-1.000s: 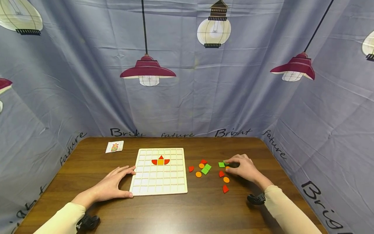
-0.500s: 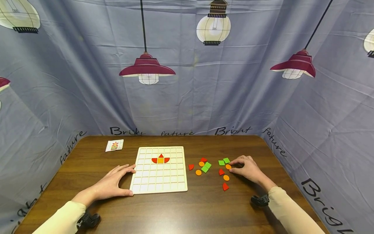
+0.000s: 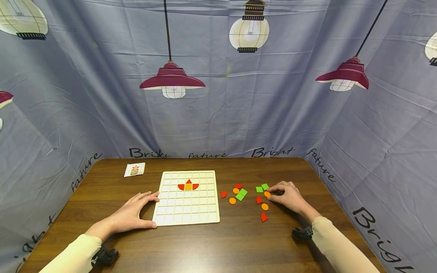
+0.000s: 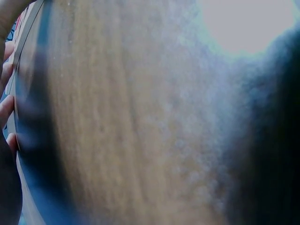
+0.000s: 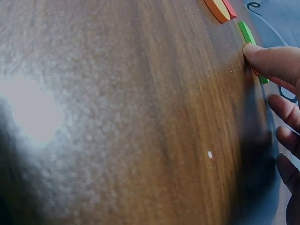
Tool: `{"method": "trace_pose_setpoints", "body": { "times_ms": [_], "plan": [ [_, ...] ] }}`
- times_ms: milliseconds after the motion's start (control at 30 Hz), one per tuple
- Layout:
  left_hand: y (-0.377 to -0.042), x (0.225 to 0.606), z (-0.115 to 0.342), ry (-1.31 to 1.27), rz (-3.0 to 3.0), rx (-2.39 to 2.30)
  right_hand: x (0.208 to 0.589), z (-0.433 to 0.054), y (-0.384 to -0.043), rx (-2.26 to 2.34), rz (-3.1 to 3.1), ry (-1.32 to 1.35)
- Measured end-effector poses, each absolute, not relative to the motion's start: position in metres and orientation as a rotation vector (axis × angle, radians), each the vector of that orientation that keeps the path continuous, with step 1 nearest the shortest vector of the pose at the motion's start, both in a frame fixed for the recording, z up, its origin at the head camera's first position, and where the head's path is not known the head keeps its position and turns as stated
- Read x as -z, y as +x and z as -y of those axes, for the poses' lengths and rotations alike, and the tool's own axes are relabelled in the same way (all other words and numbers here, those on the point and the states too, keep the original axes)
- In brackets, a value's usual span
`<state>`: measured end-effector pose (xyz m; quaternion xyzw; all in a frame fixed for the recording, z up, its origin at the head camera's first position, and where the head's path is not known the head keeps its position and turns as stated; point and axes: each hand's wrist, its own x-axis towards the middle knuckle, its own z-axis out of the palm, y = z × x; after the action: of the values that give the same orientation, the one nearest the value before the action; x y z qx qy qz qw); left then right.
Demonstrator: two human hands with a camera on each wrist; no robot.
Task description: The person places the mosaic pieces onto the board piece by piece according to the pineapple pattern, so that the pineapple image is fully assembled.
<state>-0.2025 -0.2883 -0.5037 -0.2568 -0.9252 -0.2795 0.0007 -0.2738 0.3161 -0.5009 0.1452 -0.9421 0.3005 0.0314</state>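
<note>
In the head view, the left hand [image 3: 126, 217] is spread wide, its thumb at the near left corner and its fingers along the left edge of the pale gridded square board [image 3: 187, 208]. Thumb and forefinger of the right hand [image 3: 290, 197] pinch at the edges of a flat orange round piece [image 3: 267, 194], on the table to the right of the board. Two flat green square pieces [image 3: 259, 189] lie just beyond and left of those fingertips, and a flat red piece with one curved side [image 3: 259, 200] lies just left. A small white printed paper card [image 3: 134, 169] lies beyond the left hand.

The left wrist view shows mostly blurred table, the left fingers against a pale edge at its margin; whether they press firmly, I cannot tell. Light, steady contact there should be enough.

In the right wrist view, the thumb is on the orange piece, a green edge close behind; the forefinger is largely hidden and the other fingers curve loosely, holding nothing. With a thin piece and close neighbours, a rim grip with the spare fingers tucked away looks best.
</note>
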Motion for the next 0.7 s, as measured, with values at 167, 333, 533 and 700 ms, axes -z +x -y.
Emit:
{"method": "trace_pose_setpoints", "body": {
  "times_ms": [167, 333, 533, 700],
  "plan": [
    [-0.2032, 0.5037, 0.2885, -0.812, 2.903, 0.880, 0.5022, -0.3161, -0.2738, -0.905, 2.888, 0.455],
    [-0.2035, 0.5039, 0.2892, -0.813, 2.900, 0.887, 0.5047, -0.3161, -0.2741, -0.893, 2.882, 0.458],
    [-0.2038, 0.5046, 0.2901, -0.820, 2.892, 0.878, 0.5055, -0.3144, -0.2742, -0.865, 2.879, 0.468],
    [-0.2036, 0.5046, 0.2906, -0.821, 2.889, 0.880, 0.5048, -0.3119, -0.2749, -0.830, 2.847, 0.491]
  ]
}}
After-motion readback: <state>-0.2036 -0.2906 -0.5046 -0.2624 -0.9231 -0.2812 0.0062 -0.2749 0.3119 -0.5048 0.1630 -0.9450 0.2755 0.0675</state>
